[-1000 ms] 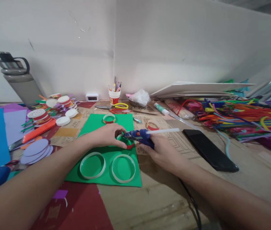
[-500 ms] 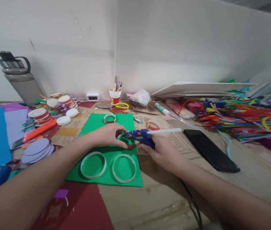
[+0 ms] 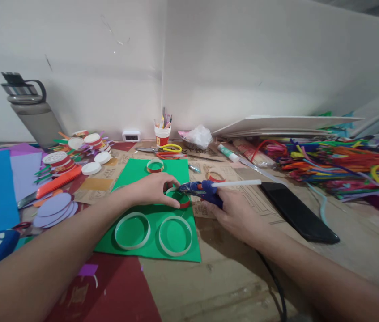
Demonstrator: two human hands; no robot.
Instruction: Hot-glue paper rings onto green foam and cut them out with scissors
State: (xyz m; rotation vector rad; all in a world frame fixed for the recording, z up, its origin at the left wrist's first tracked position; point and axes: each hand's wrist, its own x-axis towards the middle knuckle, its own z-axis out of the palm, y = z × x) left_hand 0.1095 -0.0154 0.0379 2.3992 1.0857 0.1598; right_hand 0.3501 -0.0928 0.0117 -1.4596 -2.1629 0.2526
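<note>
My right hand (image 3: 236, 214) is wrapped round a blue hot glue gun (image 3: 206, 189) with a white glue stick (image 3: 236, 183) jutting from its back. Its nozzle points left, at the rim of a red-and-white paper ring (image 3: 184, 203). My left hand (image 3: 159, 190) pinches that ring between thumb and fingers on a green sheet (image 3: 155, 209). Two white rings (image 3: 132, 230) lie on the sheet's near part, and another red-banded ring (image 3: 155, 166) is at its far edge. My left fingers partly hide the gripped ring.
To the right lie a black phone (image 3: 296, 212) and a heap of pipe cleaners (image 3: 340, 163). Leftward are an orange cutter (image 3: 55, 181), purple discs (image 3: 55, 208) and a grey bottle (image 3: 36, 116). Scissors (image 3: 169, 148) and a pen cup (image 3: 163, 135) stand at the back. A black cord (image 3: 276, 286) trails below my right hand.
The glue gun has shifted slightly to the right, its nozzle a little away from the ring's inside. My left hand stays on the ring. The whole view has moved slightly.
</note>
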